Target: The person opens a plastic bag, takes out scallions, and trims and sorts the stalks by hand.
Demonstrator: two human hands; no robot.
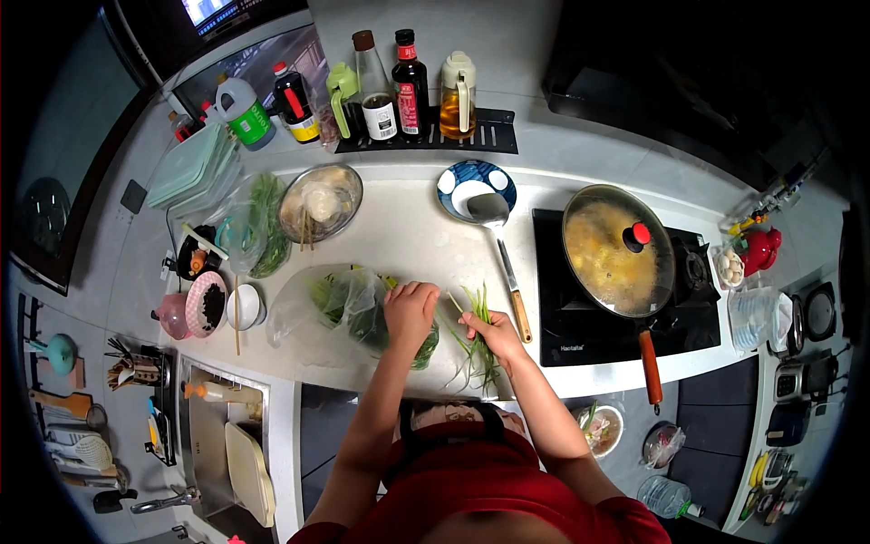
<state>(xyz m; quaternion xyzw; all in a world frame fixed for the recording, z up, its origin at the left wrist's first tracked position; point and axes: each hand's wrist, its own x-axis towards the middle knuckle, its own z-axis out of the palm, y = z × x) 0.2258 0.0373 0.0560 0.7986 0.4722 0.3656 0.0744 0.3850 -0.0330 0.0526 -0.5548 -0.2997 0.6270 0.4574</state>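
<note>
My left hand (410,311) rests on a clear plastic bag (367,317) of leafy greens at the counter's front; its fingers are curled together over the bag, and what they pinch is hidden. Just to the right, my right hand (490,335) is closed around a bunch of thin green stalks (476,349). The stalks' tips spread upward and downward past my fingers. Beyond my right hand lies a metal spatula (506,263) with a wooden handle, its head on a blue and white plate (462,175).
A lidded pan (612,254) stands on the black stove (580,340), its handle (650,367) pointing toward the front edge. Bottles (410,86) line the back shelf. A metal bowl (352,186), bagged greens (268,213) and small bowls (246,308) are at left, above the sink (208,426).
</note>
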